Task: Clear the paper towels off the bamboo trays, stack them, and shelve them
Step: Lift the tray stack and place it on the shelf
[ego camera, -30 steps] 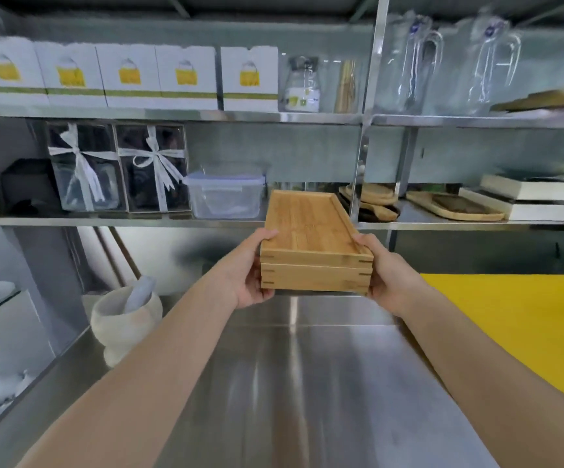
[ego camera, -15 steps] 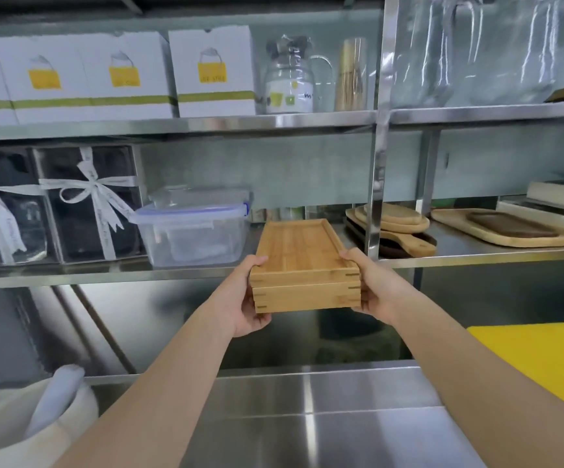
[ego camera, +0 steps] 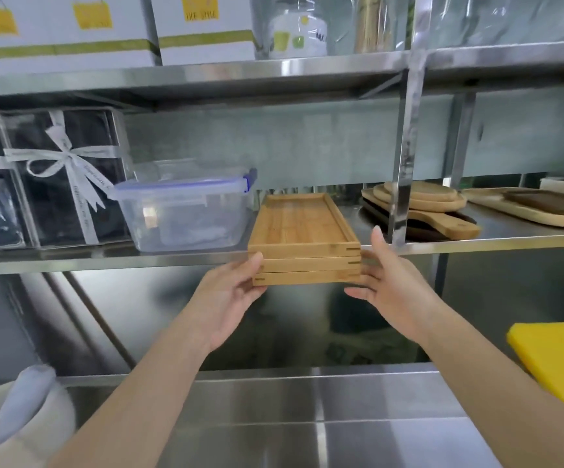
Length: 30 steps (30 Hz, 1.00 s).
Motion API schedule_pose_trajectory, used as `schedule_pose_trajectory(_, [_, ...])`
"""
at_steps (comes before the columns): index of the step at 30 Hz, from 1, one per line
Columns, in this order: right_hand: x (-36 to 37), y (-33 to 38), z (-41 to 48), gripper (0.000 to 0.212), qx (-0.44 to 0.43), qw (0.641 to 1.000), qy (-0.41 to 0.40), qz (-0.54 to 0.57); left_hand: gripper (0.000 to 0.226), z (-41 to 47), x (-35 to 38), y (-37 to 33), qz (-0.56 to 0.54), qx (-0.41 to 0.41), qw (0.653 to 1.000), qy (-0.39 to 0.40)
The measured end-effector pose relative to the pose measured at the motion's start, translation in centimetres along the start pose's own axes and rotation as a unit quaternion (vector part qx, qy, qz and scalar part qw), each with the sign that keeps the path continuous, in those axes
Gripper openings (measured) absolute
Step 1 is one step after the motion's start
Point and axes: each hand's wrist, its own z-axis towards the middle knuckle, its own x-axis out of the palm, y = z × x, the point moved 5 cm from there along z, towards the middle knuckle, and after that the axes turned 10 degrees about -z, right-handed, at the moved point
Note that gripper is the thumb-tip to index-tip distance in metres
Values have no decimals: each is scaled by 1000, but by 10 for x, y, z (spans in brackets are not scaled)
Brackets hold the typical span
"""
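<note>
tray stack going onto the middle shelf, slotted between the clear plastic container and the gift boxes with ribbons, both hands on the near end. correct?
Not quite. In the head view the tray stack goes between the clear plastic container and the round wooden boards; the gift boxes sit on the container's far side. The rest holds: middle shelf, left hand and right hand at the near end.

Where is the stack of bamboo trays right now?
In the head view, centre frame: the stack of bamboo trays rests partly on the middle shelf, between the clear plastic container and the steel upright.
</note>
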Motion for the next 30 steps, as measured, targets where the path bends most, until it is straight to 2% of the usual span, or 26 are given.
schedule_pose_trajectory(2, [0,-3,-15,47,-72,997,1,-38,40,-9,-3,7,71,42,997,4])
schedule_pose_trajectory(6, [4,3,-24,32,-136,982,-60,-119,24,-10,-5,5,166,101,971,-135])
schedule_pose_trajectory(9, [2,9,-12,30,-125,964,-131,-193,24,-6,-1,1,226,124,952,-164])
schedule_pose_trajectory(16, [0,13,27,26,-104,919,-183,-333,21,33,-9,-7,390,146,886,-207])
schedule_pose_trajectory(19, [-3,14,47,33,-85,895,-211,-384,40,50,-10,-5,444,137,854,-235])
schedule_pose_trajectory(23, [-7,13,69,45,-66,882,-228,-408,49,68,-10,2,465,123,842,-243])
schedule_pose_trajectory(30, [-13,12,85,49,-18,851,-241,-467,48,83,-15,5,477,93,834,-260])
